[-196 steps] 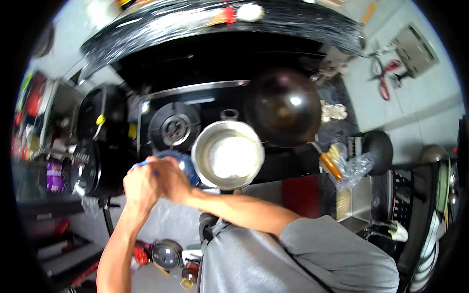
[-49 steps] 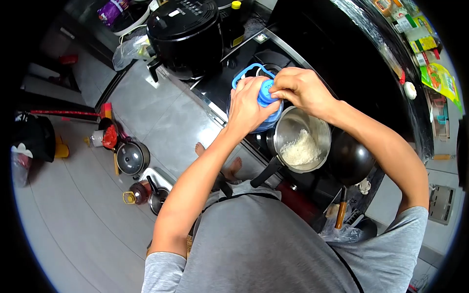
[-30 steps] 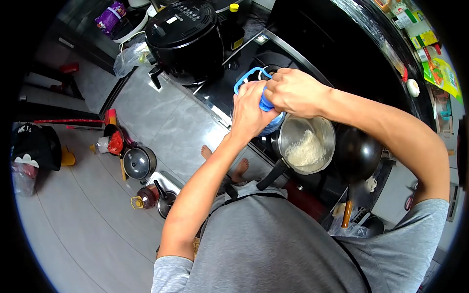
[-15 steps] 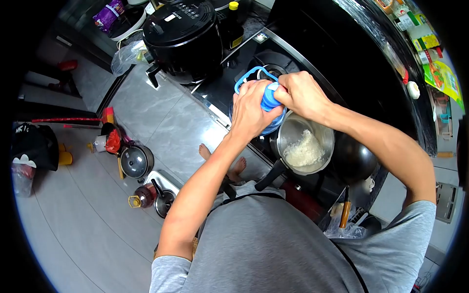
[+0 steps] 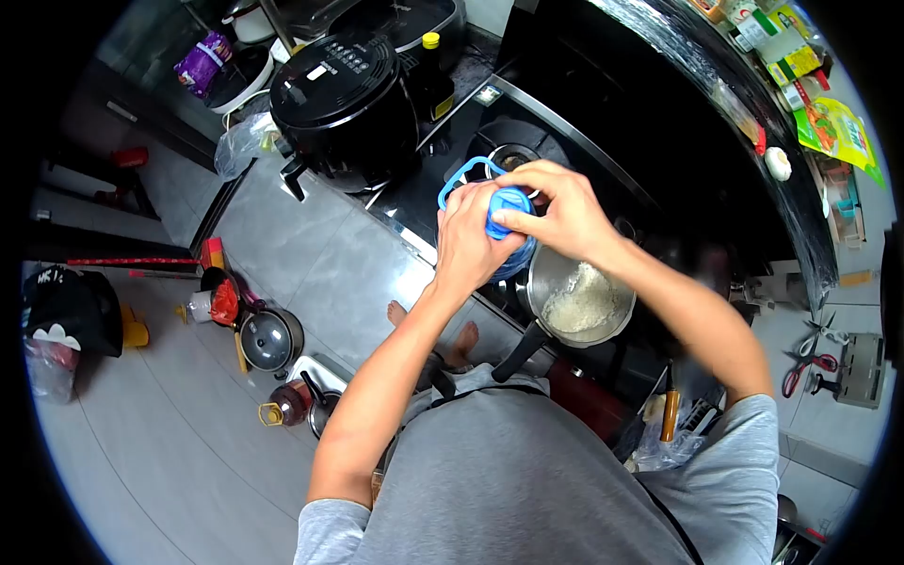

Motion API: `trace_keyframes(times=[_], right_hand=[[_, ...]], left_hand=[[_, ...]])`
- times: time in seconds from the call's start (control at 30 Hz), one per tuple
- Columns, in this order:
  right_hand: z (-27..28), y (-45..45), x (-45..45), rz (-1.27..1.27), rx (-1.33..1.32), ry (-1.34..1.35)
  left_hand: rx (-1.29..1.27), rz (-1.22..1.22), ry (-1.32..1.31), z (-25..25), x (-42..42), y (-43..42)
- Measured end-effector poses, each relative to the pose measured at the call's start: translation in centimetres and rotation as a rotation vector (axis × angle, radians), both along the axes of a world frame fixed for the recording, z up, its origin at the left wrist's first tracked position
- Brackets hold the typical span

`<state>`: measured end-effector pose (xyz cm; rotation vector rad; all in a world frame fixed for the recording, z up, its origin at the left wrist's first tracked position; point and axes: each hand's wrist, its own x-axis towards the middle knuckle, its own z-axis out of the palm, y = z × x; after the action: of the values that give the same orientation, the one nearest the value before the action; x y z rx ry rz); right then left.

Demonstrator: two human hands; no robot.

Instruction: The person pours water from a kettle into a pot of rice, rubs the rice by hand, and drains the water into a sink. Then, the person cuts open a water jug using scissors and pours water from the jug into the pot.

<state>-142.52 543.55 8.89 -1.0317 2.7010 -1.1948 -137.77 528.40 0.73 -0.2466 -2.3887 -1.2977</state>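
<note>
A clear blue water bottle (image 5: 517,262) with a blue carry loop stands upright at the front of the stove, largely hidden by my hands. My left hand (image 5: 465,237) is wrapped round its neck. Thumb and fingers of my right hand (image 5: 557,212) grip the blue cap (image 5: 509,202) from above. Just right of the bottle is a silver pot (image 5: 617,325) with a black handle, and a heap of white rice (image 5: 581,301) lies in it.
Left of the stove (image 5: 400,229) stands a black cooker (image 5: 344,122), with a yellow-capped bottle (image 5: 433,80) behind it. A wooden handle (image 5: 669,416) sticks out right of the pot. Lidded pan (image 5: 270,339) and jug (image 5: 285,405) are on the floor. Scissors (image 5: 808,363) hang at the right.
My right hand has turned on the cap, first closing over it, now with thumb and fingers spread round it. Since the earliest frame, rice has appeared in the pot. The view has shifted slightly.
</note>
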Motion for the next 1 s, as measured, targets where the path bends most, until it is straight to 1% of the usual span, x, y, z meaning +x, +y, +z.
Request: trace_keyframes(times=[0.03,0.1,0.13,0.17,0.27,0.37,0.4,0.57,0.63,0.7,0.8,0.83,0.87,0.9,0.93,1.0], right_hand=[[-0.3,-0.3,0.6,-0.072,-0.051,-0.117],[-1.8,-0.6,1.2,-0.201,-0.274,-0.143],[-2.3,-0.8,1.4,-0.217,-0.331,-0.088],[-2.6,-1.1,1.6,-0.225,-0.329,0.008],[-2.9,-2.1,2.3,-0.252,-0.401,0.165],[-3.3,-2.3,1.4,-0.252,-0.44,0.17],[-3.0,-2.1,1.2,-0.26,-0.409,0.129],[-3.4,-1.5,-0.4,-0.244,-0.365,0.106],[-3.3,-1.2,-0.9,-0.174,-0.32,0.053],[-3.4,-1.3,-1.3,-0.158,-0.347,0.092],[-3.4,-1.1,-2.4,0.015,-0.259,0.224],[-3.4,-0.9,-2.7,0.009,-0.263,0.232],[-3.5,-0.6,-3.1,0.088,-0.209,0.298],[-3.5,-0.6,-3.6,0.172,-0.154,0.369],[-3.5,-0.5,-3.7,0.199,-0.147,0.393],[-2.8,-0.3,-3.7,0.185,-0.135,0.322]], left_hand=[[-0.002,-0.009,0.003,-0.1,0.0,0.0],[0.016,0.016,0.012,-0.1,0.0,0.3],[0.01,0.011,0.023,-0.2,-0.1,0.3],[0.011,0.009,0.023,-0.1,-0.1,0.4],[0.003,0.021,0.044,0.1,0.0,0.2],[0.019,0.001,0.051,0.2,-0.2,0.1],[0.019,-0.003,0.052,0.3,-0.2,0.2],[0.03,-0.01,0.04,0.1,-0.3,0.2],[0.025,-0.02,0.059,0.2,-0.5,0.1],[0.025,-0.04,0.06,0.5,-0.4,-0.1],[0.003,-0.038,0.037,0.4,-0.4,-0.2],[0.0,-0.031,0.031,0.4,-0.3,-0.2],[-0.004,-0.037,0.003,0.5,-0.3,-0.2],[-0.018,-0.053,0.04,0.3,-0.4,-0.3],[-0.027,-0.046,0.038,0.3,-0.4,-0.3],[-0.05,-0.047,0.018,0.7,-0.3,-0.4]])
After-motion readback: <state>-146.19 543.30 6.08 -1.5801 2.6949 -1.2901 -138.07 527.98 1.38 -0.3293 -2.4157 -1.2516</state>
